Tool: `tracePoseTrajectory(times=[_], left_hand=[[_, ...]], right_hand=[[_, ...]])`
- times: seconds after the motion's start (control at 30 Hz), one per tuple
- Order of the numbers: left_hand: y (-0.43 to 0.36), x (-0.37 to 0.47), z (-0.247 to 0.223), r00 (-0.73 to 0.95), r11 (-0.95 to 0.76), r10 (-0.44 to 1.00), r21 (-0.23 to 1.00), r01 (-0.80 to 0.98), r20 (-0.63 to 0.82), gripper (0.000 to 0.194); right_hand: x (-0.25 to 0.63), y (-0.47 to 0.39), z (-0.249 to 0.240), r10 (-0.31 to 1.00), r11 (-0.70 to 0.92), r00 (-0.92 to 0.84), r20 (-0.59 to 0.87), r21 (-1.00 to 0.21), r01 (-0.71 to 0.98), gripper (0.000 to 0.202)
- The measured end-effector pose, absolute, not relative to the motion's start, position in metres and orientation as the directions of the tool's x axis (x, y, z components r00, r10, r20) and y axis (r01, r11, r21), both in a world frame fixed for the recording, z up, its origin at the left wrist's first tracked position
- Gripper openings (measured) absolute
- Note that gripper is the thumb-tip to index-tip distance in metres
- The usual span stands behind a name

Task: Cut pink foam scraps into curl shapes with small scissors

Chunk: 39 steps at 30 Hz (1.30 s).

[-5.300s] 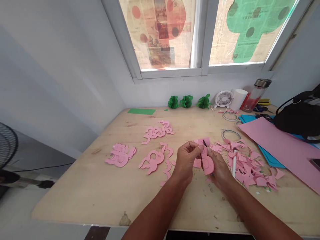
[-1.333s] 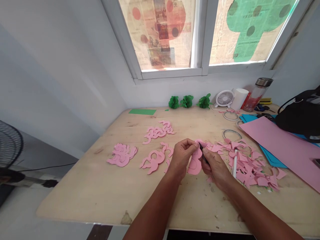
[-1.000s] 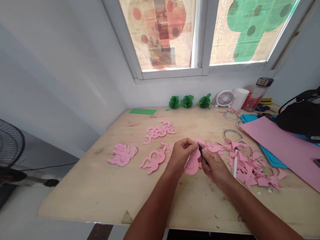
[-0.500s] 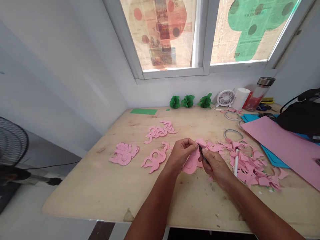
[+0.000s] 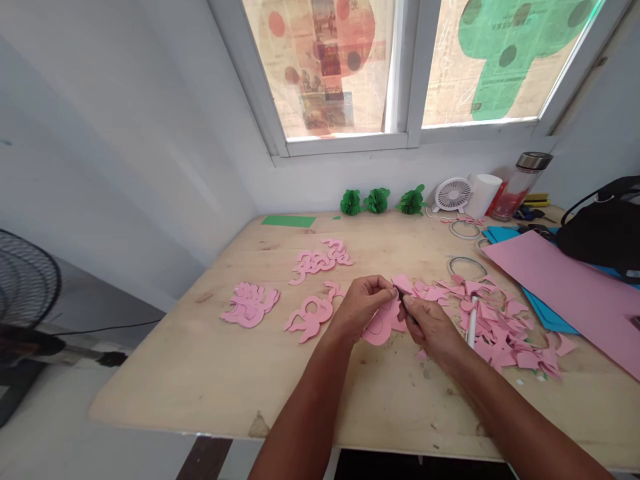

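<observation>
My left hand pinches a pink paper piece with a wavy edge and a drawn outline, held above the table. Closed around dark scissors, my right hand is close beside it. The scissors' tip meets the paper's upper edge by my left fingertips; much of the tool is hidden in my grip. Left of my hands lie a cut-out pink shape, a row of overlapping pink cut-outs and a stack of pink cut-outs.
Pink scraps are heaped on the right, with a white pen among them. Behind are tape rolls, green paper ornaments, a small fan and a bottle. Pink sheet and black bag occupy the right side.
The pink paper piece has tilted slightly in my left hand, its lower end shifting a little left. Both hands keep nearly the same place and grip.
</observation>
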<state>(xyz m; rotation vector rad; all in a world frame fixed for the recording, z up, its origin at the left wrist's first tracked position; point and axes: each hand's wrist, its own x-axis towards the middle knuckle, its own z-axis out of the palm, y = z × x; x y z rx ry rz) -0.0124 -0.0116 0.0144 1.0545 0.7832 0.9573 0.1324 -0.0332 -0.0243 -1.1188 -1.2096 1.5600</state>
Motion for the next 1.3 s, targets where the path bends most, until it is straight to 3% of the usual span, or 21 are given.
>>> tracePoseTrajectory(times=[0.2, 0.37, 0.6, 0.73, 0.97, 1.3], left_hand=[[-0.009, -0.013, 0.011, 0.248, 0.123, 0.966, 0.976, -0.178, -0.076, 0.014], [-0.007, -0.004, 0.004, 0.049, 0.125, 0.992, 0.916, -0.382, -0.115, 0.017], [-0.008, 0.010, -0.004, -0.074, 0.083, 0.986, 0.819, -0.568, -0.152, 0.019], [-0.007, 0.009, -0.005, -0.074, 0.084, 0.986, 0.831, -0.550, -0.149, 0.020], [-0.008, 0.007, -0.008, -0.005, 0.143, 0.986, 0.853, -0.501, -0.168, 0.019], [-0.013, 0.016, -0.005, 0.103, 0.205, 0.979, 0.884, -0.421, -0.178, 0.023]], right_hand=[[0.133, -0.031, -0.023, 0.968, -0.204, -0.186, -0.169, -0.959, -0.194, 0.039], [0.135, -0.031, -0.022, 0.983, -0.169, -0.122, -0.138, -0.941, -0.294, 0.039], [0.128, -0.032, -0.024, 0.987, -0.109, -0.120, -0.109, -0.994, 0.008, 0.025], [0.130, -0.029, -0.024, 0.990, -0.121, -0.069, -0.121, -0.993, 0.005, 0.027], [0.142, -0.023, -0.016, 0.973, -0.119, 0.142, -0.182, -0.923, -0.365, 0.033], [0.146, -0.023, -0.010, 0.976, -0.147, 0.096, -0.196, -0.914, -0.379, 0.033]])
